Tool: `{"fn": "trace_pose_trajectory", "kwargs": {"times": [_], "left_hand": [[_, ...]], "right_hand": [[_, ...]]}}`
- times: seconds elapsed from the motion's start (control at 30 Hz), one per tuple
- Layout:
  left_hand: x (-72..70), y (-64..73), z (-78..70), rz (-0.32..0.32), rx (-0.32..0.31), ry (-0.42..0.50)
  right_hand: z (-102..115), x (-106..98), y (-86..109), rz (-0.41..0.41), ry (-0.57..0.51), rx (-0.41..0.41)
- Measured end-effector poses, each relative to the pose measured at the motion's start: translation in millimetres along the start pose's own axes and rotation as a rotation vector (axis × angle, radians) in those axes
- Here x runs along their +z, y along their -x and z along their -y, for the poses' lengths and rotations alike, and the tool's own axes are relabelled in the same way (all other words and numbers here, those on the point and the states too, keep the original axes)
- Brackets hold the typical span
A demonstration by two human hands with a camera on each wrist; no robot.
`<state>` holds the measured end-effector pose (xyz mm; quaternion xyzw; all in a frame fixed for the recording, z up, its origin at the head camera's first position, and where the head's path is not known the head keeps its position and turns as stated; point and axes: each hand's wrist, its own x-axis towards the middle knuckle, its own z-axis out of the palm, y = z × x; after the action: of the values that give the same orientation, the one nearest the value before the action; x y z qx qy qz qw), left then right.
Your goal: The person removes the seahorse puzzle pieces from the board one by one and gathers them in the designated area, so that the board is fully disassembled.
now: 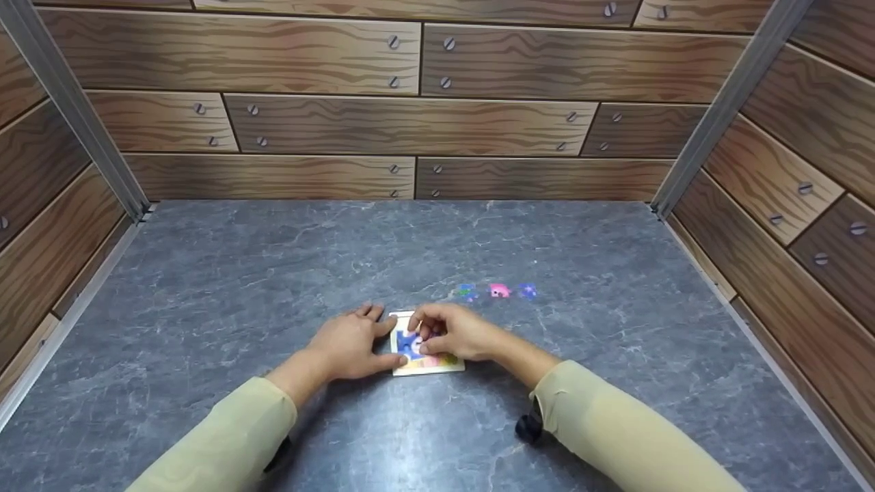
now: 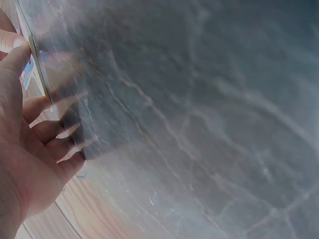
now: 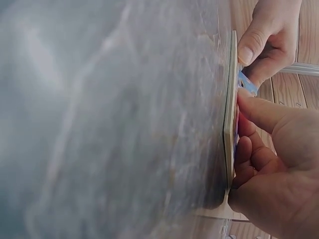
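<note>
A small jigsaw puzzle board (image 1: 424, 371) with a pale frame lies flat on the table, showing blue, yellow and pink inside. Along its left edge rests my left hand (image 1: 348, 348), thumb near the lower corner and forefinger near the upper one, the other fingers on the table. Over the board's right half, my right hand (image 1: 461, 333) pinches a puzzle piece between thumb and curled fingers. In the right wrist view the light blue puzzle piece (image 3: 248, 83) stands tilted above the board surface at the thumb tip. My right fingers hide much of the picture.
Beyond the board to the right lie loose puzzle pieces in a row: a green and blue one (image 1: 466, 292), a pink one (image 1: 500, 291) and a blue-purple one (image 1: 528, 291). Wood-patterned walls (image 1: 328, 123) with metal corner posts enclose the grey marbled table (image 1: 273, 253).
</note>
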<state>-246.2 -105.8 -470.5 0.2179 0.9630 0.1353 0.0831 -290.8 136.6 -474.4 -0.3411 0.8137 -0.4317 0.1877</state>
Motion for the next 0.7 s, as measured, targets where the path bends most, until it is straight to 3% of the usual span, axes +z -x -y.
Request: {"fn": "trace_pose_trajectory", "kwargs": {"times": [0.7], "left_hand": [[-0.3,0.6,-0.2,-0.005,0.008,-0.002]], "right_hand": [[-0.3,3.4,-2.4,-0.038,0.046,0.039]]}}
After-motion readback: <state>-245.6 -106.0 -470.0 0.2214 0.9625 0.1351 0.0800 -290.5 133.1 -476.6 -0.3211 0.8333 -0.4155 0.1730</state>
